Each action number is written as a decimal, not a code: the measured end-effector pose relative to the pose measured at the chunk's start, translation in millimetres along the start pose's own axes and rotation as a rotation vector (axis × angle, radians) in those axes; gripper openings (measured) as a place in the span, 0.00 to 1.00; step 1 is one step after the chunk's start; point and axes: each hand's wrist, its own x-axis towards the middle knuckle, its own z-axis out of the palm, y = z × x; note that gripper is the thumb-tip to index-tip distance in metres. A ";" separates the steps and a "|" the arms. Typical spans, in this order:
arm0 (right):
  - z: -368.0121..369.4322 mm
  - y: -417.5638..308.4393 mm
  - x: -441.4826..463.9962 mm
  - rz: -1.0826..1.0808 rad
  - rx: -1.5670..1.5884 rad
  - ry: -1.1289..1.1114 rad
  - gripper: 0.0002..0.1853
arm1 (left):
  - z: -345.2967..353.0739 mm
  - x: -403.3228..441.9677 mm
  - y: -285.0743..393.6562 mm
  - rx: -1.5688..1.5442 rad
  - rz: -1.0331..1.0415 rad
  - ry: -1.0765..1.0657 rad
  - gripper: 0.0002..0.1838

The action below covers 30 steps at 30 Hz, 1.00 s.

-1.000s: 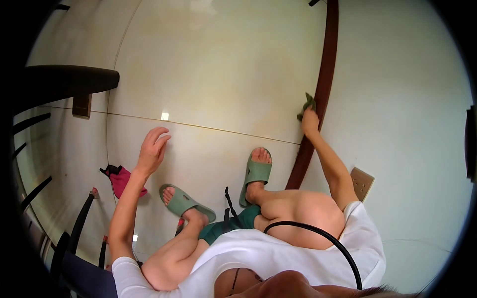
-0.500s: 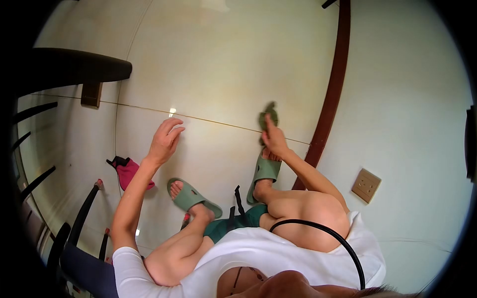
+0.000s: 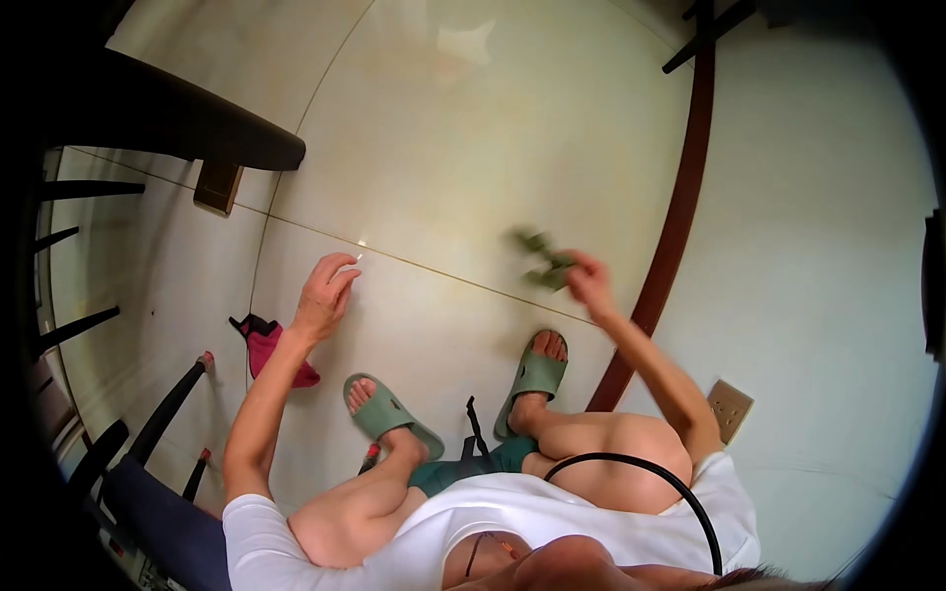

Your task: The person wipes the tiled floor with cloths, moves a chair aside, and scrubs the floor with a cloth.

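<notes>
My right hand (image 3: 589,283) grips a dark green, lobed item (image 3: 545,261), smeared by motion; its kind I cannot make out. It is in the air above the pale tiles, forward of my right foot in a green slipper (image 3: 537,379). My left hand (image 3: 325,297) hovers over the floor with bent fingers, the thumb apart from them and nothing visible between. Beyond its wrist lies a dark pink and black cloth item (image 3: 279,355) on the floor. My left foot wears the matching green slipper (image 3: 384,412).
Dark chair legs (image 3: 168,409) stand on the left, with a thick dark beam (image 3: 217,113) above them. A brown floor socket (image 3: 218,187) sits beside it. Along the right runs a red-brown skirting (image 3: 680,236) below a white wall with a wall socket (image 3: 730,409).
My right hand has lifted the dark green item off the floor and drawn it toward the right. My left hand stays nearly the same while the view has shifted.
</notes>
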 end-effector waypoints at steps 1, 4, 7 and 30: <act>-38.1 3.4 4.7 -0.021 0.058 0.107 0.20 | -1.5 0.2 -4.2 -0.002 -0.018 0.005 0.13; -120.7 27.9 15.5 0.086 -0.117 0.469 0.23 | -3.5 3.9 -11.8 -0.010 -0.049 0.018 0.13; -139.2 65.9 35.8 0.145 -0.681 0.721 0.27 | -9.4 7.3 -18.2 0.026 -0.041 0.026 0.13; 91.4 -56.2 86.3 0.176 -0.208 -0.477 0.20 | 24.1 67.7 -35.2 -0.105 -0.014 0.156 0.11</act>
